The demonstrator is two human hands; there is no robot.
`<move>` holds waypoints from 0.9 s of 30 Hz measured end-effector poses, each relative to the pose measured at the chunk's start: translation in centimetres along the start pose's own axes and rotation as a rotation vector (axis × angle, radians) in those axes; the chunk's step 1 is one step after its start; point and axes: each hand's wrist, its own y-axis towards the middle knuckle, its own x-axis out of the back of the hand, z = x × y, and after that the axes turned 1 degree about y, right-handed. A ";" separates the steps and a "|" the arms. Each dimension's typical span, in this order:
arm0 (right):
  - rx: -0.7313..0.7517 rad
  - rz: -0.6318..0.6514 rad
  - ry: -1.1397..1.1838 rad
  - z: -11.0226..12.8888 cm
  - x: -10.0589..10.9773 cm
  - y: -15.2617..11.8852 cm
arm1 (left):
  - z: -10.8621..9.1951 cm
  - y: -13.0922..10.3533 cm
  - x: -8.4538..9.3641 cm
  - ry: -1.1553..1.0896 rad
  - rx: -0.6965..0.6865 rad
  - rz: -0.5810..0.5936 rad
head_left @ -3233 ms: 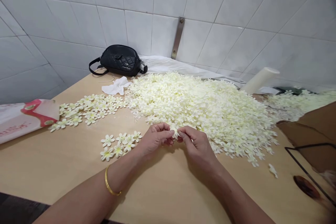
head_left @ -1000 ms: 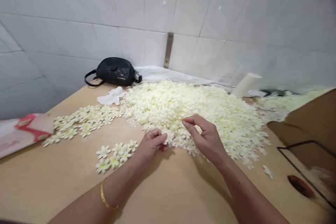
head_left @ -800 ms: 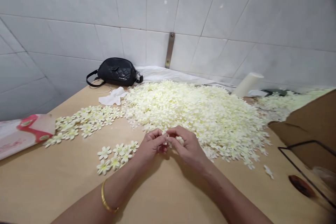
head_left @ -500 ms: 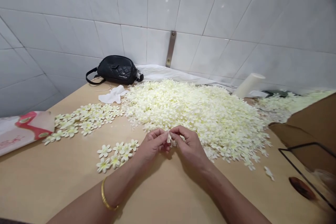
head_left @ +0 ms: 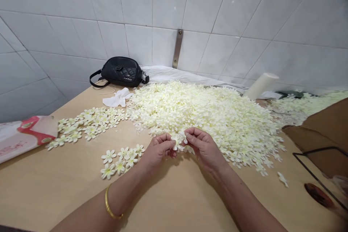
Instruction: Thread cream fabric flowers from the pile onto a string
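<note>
Between my hands, just in front of the big heap, is a white artificial flower (head_left: 177, 142) with a yellowish centre. My left hand (head_left: 160, 148) pinches one of its petals between thumb and fingers. My right hand (head_left: 201, 146) is closed too, with thumb and forefinger pinching a small white petal piece (head_left: 185, 138) at the flower's right side; whether the two pieces are joined I cannot tell. Beyond both hands rises a large heap of loose white flowers (head_left: 201, 108). Left of my left wrist lies a small group of flowers (head_left: 119, 166), spread face up on the table.
More flowers (head_left: 91, 121) lie farther left beside a red-and-white plastic bag (head_left: 29, 136). A black bag (head_left: 121, 71) and a crumpled white tissue (head_left: 118, 98) sit at the back. At right are a white roll (head_left: 261, 86), brown cardboard (head_left: 318, 130) and one stray flower (head_left: 282, 179).
My right hand has moved slightly right and away from the left. The flower, mostly covered by my fingers before, now shows its face between them.
</note>
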 end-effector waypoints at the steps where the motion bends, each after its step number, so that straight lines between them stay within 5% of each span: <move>1: 0.024 -0.019 -0.017 0.3 0.2 0.0 | 0.0 0.0 0.0 -0.004 -0.001 -0.007; 12: 0.600 -0.606 -0.914 7.1 6.9 4.1 | 0.1 -0.1 -0.6 -0.022 0.035 -0.043; 20: 0.601 -0.536 -1.139 5.6 7.5 8.2 | -0.2 0.0 -0.7 -0.045 0.053 -0.067; 25: 0.627 -0.562 -1.171 6.6 4.3 5.2 | 0.2 -0.1 -0.7 -0.087 0.054 -0.097; 27: 0.638 -0.391 -1.083 6.3 1.9 3.1 | 0.3 -0.2 -0.8 -0.103 0.048 -0.116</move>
